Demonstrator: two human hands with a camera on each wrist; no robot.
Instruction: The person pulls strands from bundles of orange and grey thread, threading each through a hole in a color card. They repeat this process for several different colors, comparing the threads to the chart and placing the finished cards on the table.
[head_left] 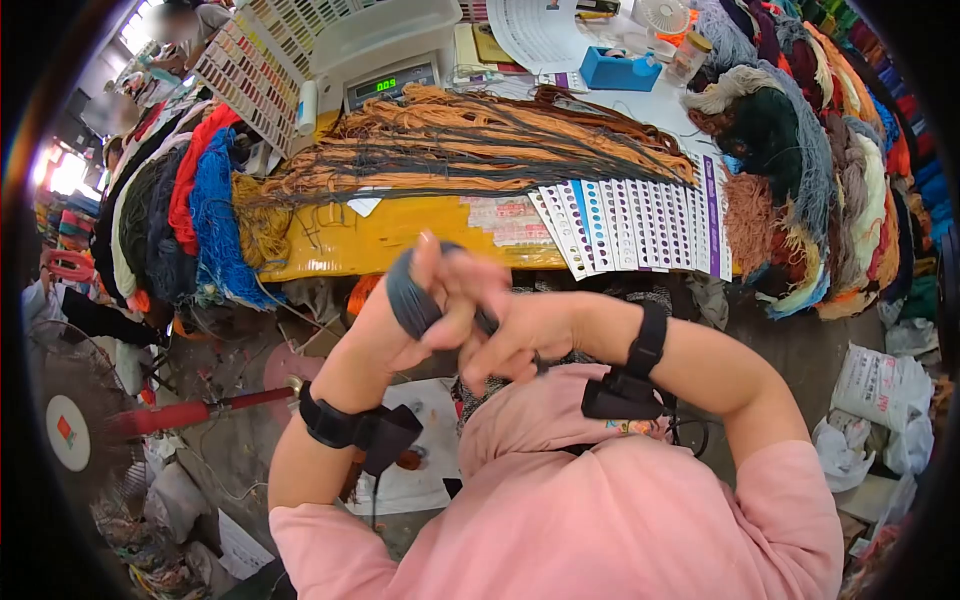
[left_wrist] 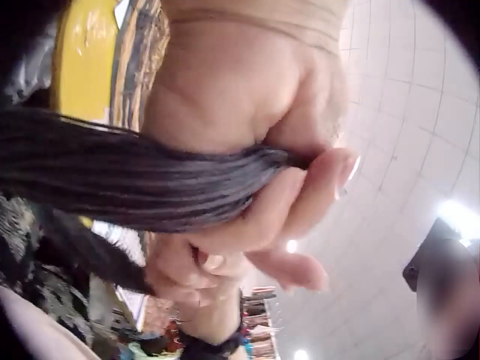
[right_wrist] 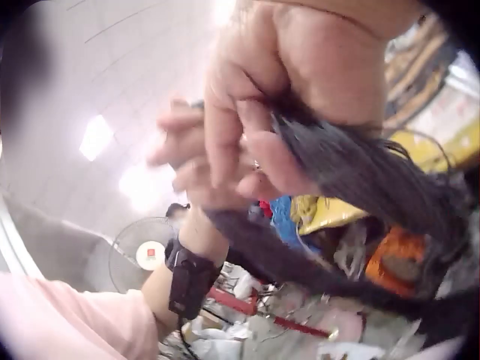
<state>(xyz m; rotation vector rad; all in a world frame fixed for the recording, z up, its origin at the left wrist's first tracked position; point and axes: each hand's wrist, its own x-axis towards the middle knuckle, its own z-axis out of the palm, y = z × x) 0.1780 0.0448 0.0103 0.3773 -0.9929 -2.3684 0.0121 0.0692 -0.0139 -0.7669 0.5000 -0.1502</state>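
A hank of dark grey yarn [head_left: 408,298] runs across my left hand [head_left: 445,297], which is raised in front of the chest. In the left wrist view, the fingers of my left hand [left_wrist: 247,105] curl round the thick dark strands [left_wrist: 142,184]. My right hand [head_left: 530,335] is close beside the left, blurred in the head view. The right wrist view shows my right hand [right_wrist: 300,82] gripping another stretch of the dark yarn [right_wrist: 360,169], with the left hand [right_wrist: 199,154] just behind it.
Orange and dark yarn [head_left: 500,140] lies across a yellow-covered table [head_left: 370,240], beside shade cards [head_left: 640,225] and a lit scale [head_left: 390,85]. Coloured hanks [head_left: 215,215] hang at both sides. A fan [head_left: 70,432] stands at left; white bags [head_left: 880,390] lie at right.
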